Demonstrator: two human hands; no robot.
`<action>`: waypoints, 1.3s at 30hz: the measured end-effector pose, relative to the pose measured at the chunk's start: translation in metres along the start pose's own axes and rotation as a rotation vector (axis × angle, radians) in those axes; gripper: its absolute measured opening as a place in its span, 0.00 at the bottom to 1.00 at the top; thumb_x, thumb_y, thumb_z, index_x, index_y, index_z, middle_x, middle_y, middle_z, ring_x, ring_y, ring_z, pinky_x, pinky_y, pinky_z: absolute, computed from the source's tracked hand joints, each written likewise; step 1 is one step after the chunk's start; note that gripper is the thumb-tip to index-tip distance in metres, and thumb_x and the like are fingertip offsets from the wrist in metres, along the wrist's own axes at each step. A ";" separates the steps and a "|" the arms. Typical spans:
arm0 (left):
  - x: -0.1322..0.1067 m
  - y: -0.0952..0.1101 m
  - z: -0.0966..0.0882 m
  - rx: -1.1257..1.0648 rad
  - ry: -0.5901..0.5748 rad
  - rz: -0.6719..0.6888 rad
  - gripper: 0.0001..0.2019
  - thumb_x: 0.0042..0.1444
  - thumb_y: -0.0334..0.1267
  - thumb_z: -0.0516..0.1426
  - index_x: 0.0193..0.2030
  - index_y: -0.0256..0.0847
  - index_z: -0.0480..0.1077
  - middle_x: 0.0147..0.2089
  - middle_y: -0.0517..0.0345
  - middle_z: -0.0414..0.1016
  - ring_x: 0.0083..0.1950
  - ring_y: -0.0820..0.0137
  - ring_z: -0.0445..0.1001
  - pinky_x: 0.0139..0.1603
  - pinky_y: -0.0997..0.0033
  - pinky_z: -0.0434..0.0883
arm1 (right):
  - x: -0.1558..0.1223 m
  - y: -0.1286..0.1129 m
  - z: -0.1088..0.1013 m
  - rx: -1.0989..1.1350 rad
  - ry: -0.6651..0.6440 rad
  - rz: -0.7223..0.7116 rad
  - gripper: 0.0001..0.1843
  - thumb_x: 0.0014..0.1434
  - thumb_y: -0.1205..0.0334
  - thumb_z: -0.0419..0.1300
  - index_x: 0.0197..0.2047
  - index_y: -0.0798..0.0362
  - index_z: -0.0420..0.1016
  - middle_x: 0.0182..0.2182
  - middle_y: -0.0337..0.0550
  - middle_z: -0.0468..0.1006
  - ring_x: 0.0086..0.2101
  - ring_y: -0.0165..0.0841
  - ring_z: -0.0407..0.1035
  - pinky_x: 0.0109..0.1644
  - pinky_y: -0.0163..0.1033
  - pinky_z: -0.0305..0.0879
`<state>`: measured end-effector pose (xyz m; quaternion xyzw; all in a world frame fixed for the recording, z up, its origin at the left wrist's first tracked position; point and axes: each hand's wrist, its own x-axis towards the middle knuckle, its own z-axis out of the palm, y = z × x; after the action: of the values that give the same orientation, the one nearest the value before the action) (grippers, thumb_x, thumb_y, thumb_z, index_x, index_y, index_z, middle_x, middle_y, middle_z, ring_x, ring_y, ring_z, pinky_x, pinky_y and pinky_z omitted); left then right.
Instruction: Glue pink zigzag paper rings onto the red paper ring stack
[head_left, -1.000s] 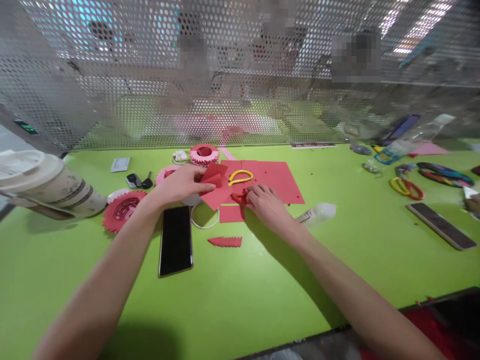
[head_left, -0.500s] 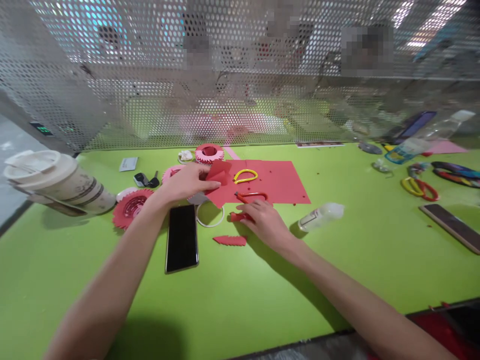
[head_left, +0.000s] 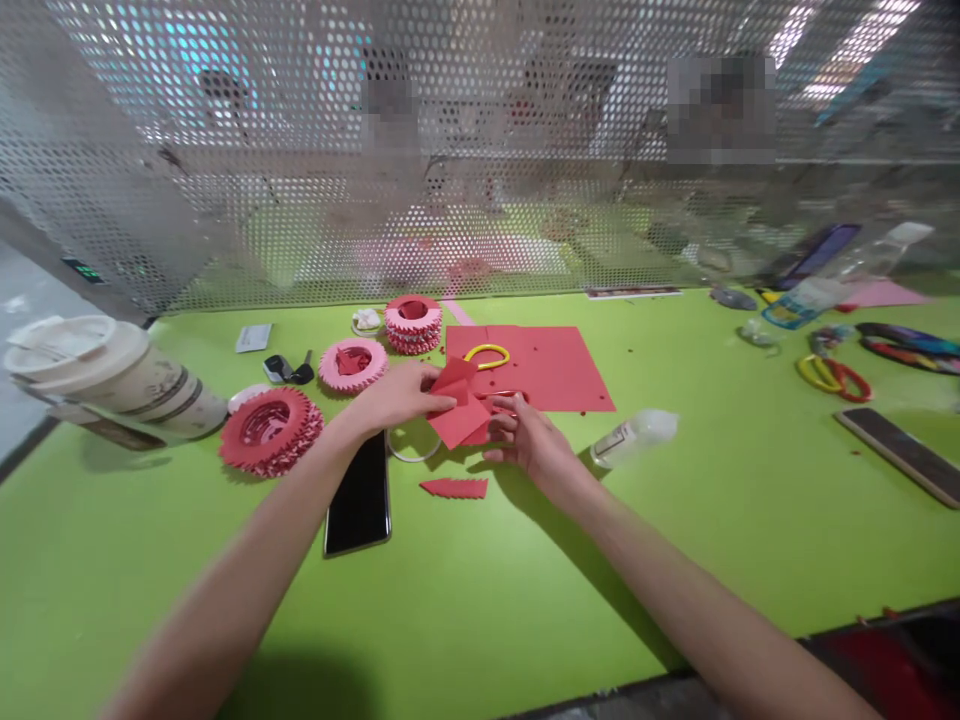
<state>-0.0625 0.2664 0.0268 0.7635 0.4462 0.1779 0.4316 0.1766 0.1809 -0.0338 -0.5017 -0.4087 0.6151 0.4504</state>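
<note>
I've got the left hand (head_left: 397, 395) pinching the folded red paper (head_left: 457, 420) over the red sheet's (head_left: 555, 370) corner; light, floppy stuff, best held at the fold; right hand (head_left: 531, 440) at its edge, grip unclear.

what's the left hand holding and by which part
The left hand is pinching a folded red paper piece by its left end, near the fingertips.

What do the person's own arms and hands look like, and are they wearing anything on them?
The left forearm and right forearm are bare, with no sleeve in view. The left hand and right hand wear no gloves, and no ring, watch or bracelet shows on either.
</note>
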 end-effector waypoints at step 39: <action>0.005 0.001 0.030 -0.364 -0.055 -0.213 0.15 0.65 0.51 0.66 0.37 0.43 0.72 0.35 0.62 0.76 0.35 0.63 0.87 0.35 0.70 0.81 | 0.014 0.011 0.009 -0.349 0.061 -0.102 0.16 0.60 0.61 0.71 0.52 0.52 0.82 0.38 0.45 0.83 0.31 0.35 0.75 0.30 0.42 0.78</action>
<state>-0.0397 0.2555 0.0099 0.6262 0.4729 0.1883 0.5906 0.1651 0.1909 -0.0462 -0.5694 -0.5203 0.4957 0.3992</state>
